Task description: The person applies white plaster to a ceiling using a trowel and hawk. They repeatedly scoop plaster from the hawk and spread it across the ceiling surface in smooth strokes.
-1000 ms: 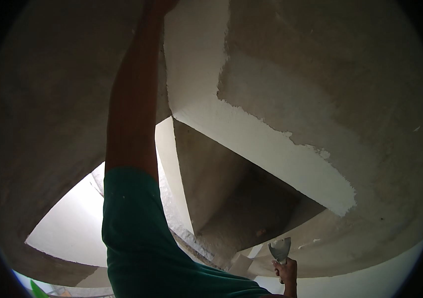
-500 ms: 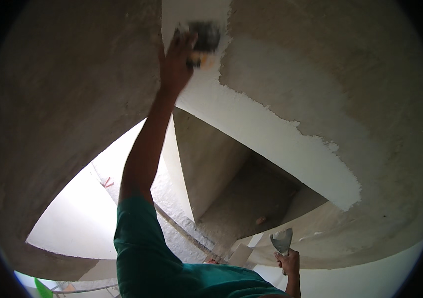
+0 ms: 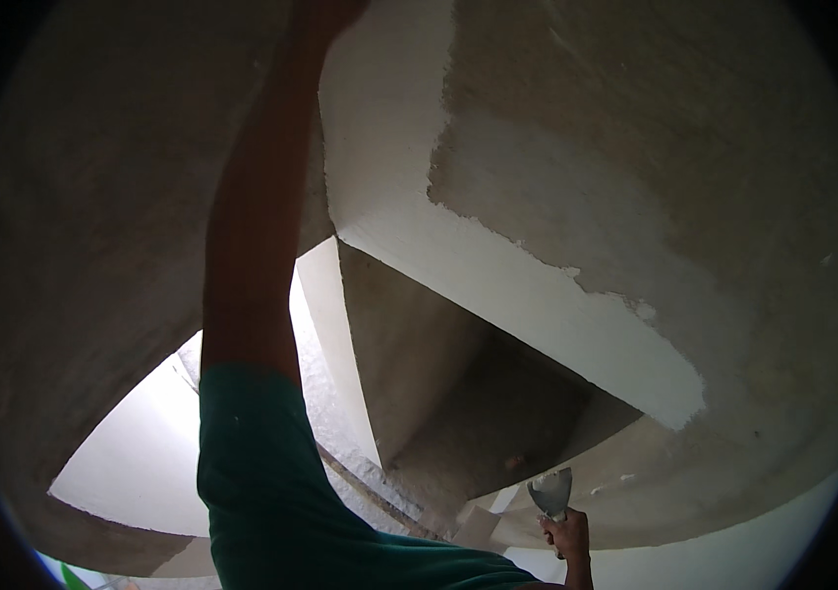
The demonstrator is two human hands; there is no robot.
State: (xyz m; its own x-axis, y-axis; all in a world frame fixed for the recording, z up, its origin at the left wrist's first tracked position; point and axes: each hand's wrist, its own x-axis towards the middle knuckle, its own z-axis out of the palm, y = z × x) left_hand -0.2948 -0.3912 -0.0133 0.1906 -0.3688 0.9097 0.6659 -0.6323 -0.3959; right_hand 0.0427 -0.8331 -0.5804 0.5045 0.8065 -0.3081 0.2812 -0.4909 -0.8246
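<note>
My left arm is stretched up past the head of the frame, so only the wrist and the heel of my left hand (image 3: 342,12) show at the upper edge; its fingers and anything in them are out of view. It is by the upper end of a smooth white coated strip (image 3: 389,128) on the grey-brown plaster. Low on the right, my right hand (image 3: 568,536) is closed round the handle of a putty knife (image 3: 549,492). The blade points upward, with some pale paste on it.
Bare grey-brown plaster (image 3: 576,147) borders the white strip along a ragged edge. A dark triangular recess (image 3: 478,393) lies under the strip. Left of it is a bright opening (image 3: 144,433). A long thin bar (image 3: 370,487) runs behind my sleeve.
My left hand has moved up and mostly out of the frame, with the dark-bladed scraper it held. My right hand and its putty knife have hardly moved.
</note>
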